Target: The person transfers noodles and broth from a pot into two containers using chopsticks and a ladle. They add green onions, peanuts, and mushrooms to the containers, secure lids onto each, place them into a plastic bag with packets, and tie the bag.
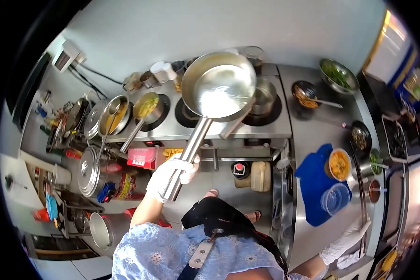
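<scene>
My left hand, in a white glove, is wrapped around the long metal handle of a saucepan. The pan is raised and tilted above the stove, its shiny inside facing me. At the right counter my right hand, also gloved, has its fingers closed on a pair of long dark chopsticks. Beyond that hand, on a blue cloth, stand a tub of orange food and a clear plastic tub.
Another pot sits on the right burner, partly behind the raised pan. A saucepan with yellow food is on the left burner. A bowl of greens and a black bowl with a spoon stand at the back right. Lidded pots are at left.
</scene>
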Action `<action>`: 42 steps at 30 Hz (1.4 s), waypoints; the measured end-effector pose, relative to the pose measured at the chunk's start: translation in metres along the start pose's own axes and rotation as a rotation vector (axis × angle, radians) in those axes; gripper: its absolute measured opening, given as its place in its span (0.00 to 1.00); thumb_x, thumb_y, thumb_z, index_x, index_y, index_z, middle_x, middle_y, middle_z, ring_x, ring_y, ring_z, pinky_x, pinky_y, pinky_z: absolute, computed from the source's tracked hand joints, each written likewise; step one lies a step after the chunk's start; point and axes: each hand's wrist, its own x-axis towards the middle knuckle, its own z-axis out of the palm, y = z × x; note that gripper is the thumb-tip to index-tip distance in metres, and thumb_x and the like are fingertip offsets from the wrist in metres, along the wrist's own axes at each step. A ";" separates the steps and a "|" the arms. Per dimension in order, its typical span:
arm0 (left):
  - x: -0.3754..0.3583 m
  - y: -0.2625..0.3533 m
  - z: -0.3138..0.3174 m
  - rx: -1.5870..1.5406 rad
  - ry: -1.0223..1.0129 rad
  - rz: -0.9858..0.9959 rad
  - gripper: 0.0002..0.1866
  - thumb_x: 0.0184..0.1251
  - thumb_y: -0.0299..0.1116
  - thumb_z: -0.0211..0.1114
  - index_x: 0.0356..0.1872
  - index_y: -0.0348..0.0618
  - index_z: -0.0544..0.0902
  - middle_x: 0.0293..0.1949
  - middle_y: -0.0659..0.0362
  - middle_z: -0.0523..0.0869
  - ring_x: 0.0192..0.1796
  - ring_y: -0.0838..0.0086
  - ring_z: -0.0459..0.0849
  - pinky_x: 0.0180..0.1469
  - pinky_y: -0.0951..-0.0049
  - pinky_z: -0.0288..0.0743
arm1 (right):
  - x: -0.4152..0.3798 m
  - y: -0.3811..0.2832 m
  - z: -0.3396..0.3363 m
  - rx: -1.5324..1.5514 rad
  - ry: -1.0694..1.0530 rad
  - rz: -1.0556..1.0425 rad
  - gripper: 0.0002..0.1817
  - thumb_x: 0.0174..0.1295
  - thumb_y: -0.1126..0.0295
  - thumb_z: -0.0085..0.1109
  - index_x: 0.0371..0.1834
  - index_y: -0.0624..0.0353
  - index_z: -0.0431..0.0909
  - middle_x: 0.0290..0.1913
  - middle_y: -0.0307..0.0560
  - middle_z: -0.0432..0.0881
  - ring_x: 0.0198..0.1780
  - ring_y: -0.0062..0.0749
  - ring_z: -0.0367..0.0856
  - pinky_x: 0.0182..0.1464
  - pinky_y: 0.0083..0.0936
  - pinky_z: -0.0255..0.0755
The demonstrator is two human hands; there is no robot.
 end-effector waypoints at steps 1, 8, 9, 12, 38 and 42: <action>-0.005 0.011 -0.017 0.006 0.091 0.022 0.15 0.57 0.23 0.61 0.46 0.33 0.75 0.25 0.62 0.74 0.19 0.83 0.68 0.19 0.83 0.60 | -0.001 0.016 0.021 0.003 -0.026 0.012 0.13 0.71 0.68 0.48 0.45 0.69 0.75 0.48 0.50 0.79 0.50 0.31 0.77 0.59 0.25 0.72; 0.060 0.039 -0.170 0.037 0.207 -0.012 0.04 0.62 0.28 0.62 0.31 0.40 0.76 0.23 0.67 0.72 0.22 0.83 0.70 0.25 0.83 0.66 | -0.082 0.196 0.242 -0.491 -0.443 -0.044 0.16 0.69 0.66 0.52 0.50 0.70 0.74 0.48 0.56 0.78 0.49 0.37 0.79 0.56 0.28 0.74; 0.077 0.035 -0.200 -0.027 0.128 -0.032 0.05 0.62 0.28 0.61 0.29 0.42 0.75 0.22 0.67 0.72 0.22 0.83 0.69 0.25 0.83 0.66 | -0.108 0.225 0.277 -0.447 -0.539 -0.017 0.16 0.68 0.67 0.52 0.50 0.70 0.74 0.48 0.56 0.79 0.48 0.38 0.80 0.56 0.29 0.74; 0.110 0.035 -0.249 -0.121 0.067 -0.118 0.06 0.63 0.29 0.60 0.29 0.43 0.72 0.21 0.68 0.69 0.22 0.82 0.67 0.25 0.83 0.64 | -0.172 0.315 0.362 -0.500 -0.854 0.009 0.13 0.69 0.67 0.52 0.47 0.68 0.76 0.47 0.53 0.80 0.49 0.32 0.79 0.54 0.29 0.73; -0.071 0.144 -0.503 0.412 1.006 0.311 0.19 0.69 0.41 0.61 0.51 0.34 0.76 0.40 0.59 0.81 0.44 0.77 0.78 0.47 0.76 0.73 | -0.375 0.654 0.521 -0.799 -1.393 0.244 0.06 0.62 0.74 0.59 0.38 0.66 0.81 0.38 0.46 0.84 0.42 0.27 0.81 0.49 0.23 0.73; -0.040 0.154 -0.511 0.136 0.685 -0.015 0.29 0.66 0.52 0.62 0.55 0.35 0.74 0.43 0.53 0.83 0.41 0.68 0.84 0.40 0.72 0.79 | -0.386 0.668 0.549 -0.726 -1.359 0.329 0.07 0.62 0.76 0.56 0.39 0.65 0.82 0.41 0.45 0.84 0.46 0.26 0.79 0.54 0.23 0.69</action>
